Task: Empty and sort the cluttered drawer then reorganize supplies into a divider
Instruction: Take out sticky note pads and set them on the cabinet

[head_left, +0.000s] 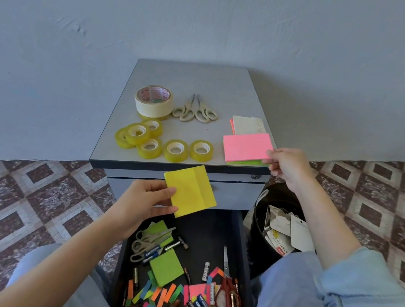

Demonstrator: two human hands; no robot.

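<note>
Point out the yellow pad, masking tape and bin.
yellow pad [190, 191], head view, face centre
masking tape [153, 109], head view, outer wall
bin [256, 249], head view, left wall

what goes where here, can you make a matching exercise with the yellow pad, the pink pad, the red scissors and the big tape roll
Things:
1. yellow sticky pad
2. pink sticky pad
3. red-handled scissors
4. masking tape roll

Places:
a. lying in the open drawer
b. held by the left hand above the drawer
c. on the cabinet top, no hand on it
d. on the cabinet top, pinched at its edge by the right hand

Pairs: 1-b, 2-d, 3-a, 4-c
</note>
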